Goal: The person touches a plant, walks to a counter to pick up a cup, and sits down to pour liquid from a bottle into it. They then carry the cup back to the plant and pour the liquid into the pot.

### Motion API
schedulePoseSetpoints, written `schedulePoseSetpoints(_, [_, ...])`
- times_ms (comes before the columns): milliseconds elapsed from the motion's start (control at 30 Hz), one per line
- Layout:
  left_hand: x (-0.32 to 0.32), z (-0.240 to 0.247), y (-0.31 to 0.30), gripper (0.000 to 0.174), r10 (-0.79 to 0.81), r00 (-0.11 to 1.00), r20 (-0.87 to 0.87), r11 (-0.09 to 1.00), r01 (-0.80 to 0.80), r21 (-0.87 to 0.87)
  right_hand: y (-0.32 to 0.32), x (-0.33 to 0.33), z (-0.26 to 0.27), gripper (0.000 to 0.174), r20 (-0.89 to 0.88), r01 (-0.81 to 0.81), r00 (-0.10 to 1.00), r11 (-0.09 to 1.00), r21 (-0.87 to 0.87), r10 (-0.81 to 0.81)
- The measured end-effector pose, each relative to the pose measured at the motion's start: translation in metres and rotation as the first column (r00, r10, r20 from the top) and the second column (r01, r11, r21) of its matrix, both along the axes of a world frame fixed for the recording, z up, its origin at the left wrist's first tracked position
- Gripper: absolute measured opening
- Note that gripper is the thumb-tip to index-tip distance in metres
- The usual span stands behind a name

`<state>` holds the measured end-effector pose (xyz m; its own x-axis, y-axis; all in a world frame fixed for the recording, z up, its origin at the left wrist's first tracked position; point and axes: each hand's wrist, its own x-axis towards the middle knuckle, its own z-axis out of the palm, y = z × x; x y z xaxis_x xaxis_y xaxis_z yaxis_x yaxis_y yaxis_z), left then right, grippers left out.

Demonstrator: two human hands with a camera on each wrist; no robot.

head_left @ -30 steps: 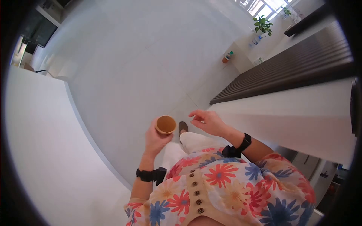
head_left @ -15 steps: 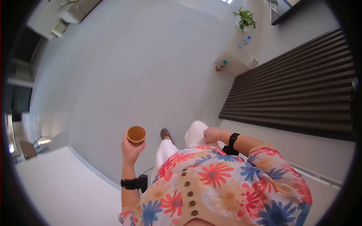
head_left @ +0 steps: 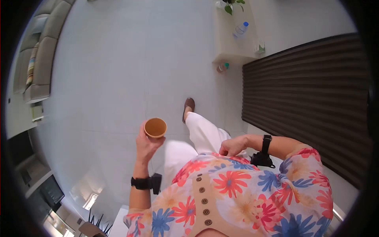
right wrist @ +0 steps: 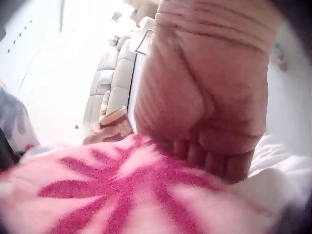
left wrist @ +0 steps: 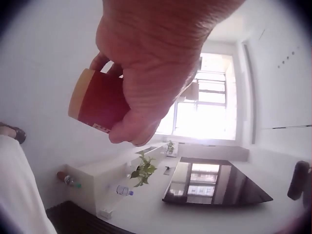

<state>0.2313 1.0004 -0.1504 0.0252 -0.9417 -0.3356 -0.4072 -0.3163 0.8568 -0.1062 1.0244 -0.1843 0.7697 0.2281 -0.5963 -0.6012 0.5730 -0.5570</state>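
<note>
My left hand (head_left: pixel 147 147) grips a cup (head_left: pixel 155 127) in front of my left thigh, its open mouth facing up with a tan inside. In the left wrist view, the cup (left wrist: pixel 101 100) shows a dark red side and a tan band, with fingers and thumb wrapped round it. Loosely curled, my right hand (head_left: pixel 234 145) hangs at the front hem of the flowered shirt (head_left: pixel 231 185). The shirt cloth hides part of its fingertips in the right wrist view, and no object shows in that hand (right wrist: pixel 204 97).
A dark slatted panel (head_left: pixel 300 87) runs along the right. Ahead of it stands a low white ledge (head_left: pixel 233 47) with a water bottle (head_left: pixel 241 29) and a plant (head_left: pixel 233 6). A green-capped bottle (head_left: pixel 222 68) is beside the ledge. A beige sofa (head_left: pixel 45 59) is at far left.
The view has turned, bringing the sofa in at left, while the white surface at lower left has mostly gone. My right hand has drawn back to the shirt hem; the left still holds the cup.
</note>
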Motion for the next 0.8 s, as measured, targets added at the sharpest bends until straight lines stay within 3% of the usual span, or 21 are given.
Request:
schedulePoseSetpoints(67, [0.012,-0.002,-0.055,0.060,0.027,0.999,-0.042,0.993,-0.022,0.115,-0.039,0.012,0.001,0.014,-0.037,0.086,0.996,0.970,0.229,-0.080])
schedulePoseSetpoints(133, [0.019,-0.001,-0.100,0.061,-0.009,1.000,-0.025,0.993,0.012,0.119,-0.063,0.030,-0.013,0.022,-0.048,0.091,0.996,0.956,0.280,-0.081])
schedulePoseSetpoints(200, [0.033,0.003,-0.119,0.062,-0.101,0.995,-0.009,0.992,0.102,0.074,-0.051,0.072,-0.034,0.037,-0.021,0.060,0.998,0.993,-0.103,-0.062])
schedulePoseSetpoints(267, [0.034,-0.008,-0.175,0.063,-0.207,0.978,0.023,0.974,0.204,0.098,-0.055,0.115,-0.073,0.047,0.073,0.354,0.935,0.911,-0.211,-0.347])
schedulePoseSetpoints(333, [0.038,-0.026,-0.230,0.063,-0.305,0.951,0.052,0.947,0.297,0.123,-0.088,0.172,-0.086,0.053,0.000,0.331,0.938,0.899,-0.289,-0.345])
schedulePoseSetpoints(400, [0.022,-0.048,-0.268,0.065,-0.425,0.903,0.066,0.903,0.419,0.090,-0.115,0.201,-0.093,0.051,0.068,0.391,0.919,0.870,-0.301,-0.389])
schedulePoseSetpoints(433, [0.019,-0.057,-0.295,0.067,-0.460,0.887,-0.032,0.882,0.461,0.098,-0.129,0.218,-0.099,0.051,0.067,0.423,0.904,0.857,-0.294,-0.423])
schedulePoseSetpoints(500, [0.018,-0.077,-0.350,0.069,-0.585,0.811,0.011,0.809,0.582,0.086,-0.165,0.258,-0.110,0.041,0.206,0.527,0.848,0.736,-0.425,-0.488])
schedulePoseSetpoints(600, [0.000,-0.102,-0.414,0.074,-0.721,0.685,0.103,0.692,0.714,0.101,-0.217,0.297,-0.121,0.030,0.317,0.623,0.782,0.701,-0.348,-0.537])
schedulePoseSetpoints(667, [0.003,-0.098,-0.452,0.076,-0.789,0.594,0.156,0.611,0.786,0.095,-0.249,0.327,-0.095,0.025,0.328,0.687,0.727,0.639,-0.346,-0.603])
schedulePoseSetpoints(733, [-0.001,-0.096,-0.480,0.077,-0.784,0.616,0.076,0.618,0.765,0.180,-0.272,0.344,-0.076,0.021,0.446,0.737,0.594,0.676,0.033,-0.670])
schedulePoseSetpoints(767, [-0.006,-0.098,-0.490,0.077,-0.793,0.604,0.075,0.606,0.773,0.187,-0.277,0.349,-0.068,0.021,0.445,0.746,0.582,0.664,0.040,-0.680])
schedulePoseSetpoints(800, [-0.013,-0.103,-0.500,0.075,-0.819,0.570,0.065,0.569,0.792,0.221,-0.279,0.351,-0.062,0.022,0.452,0.716,0.560,0.680,0.159,-0.695])
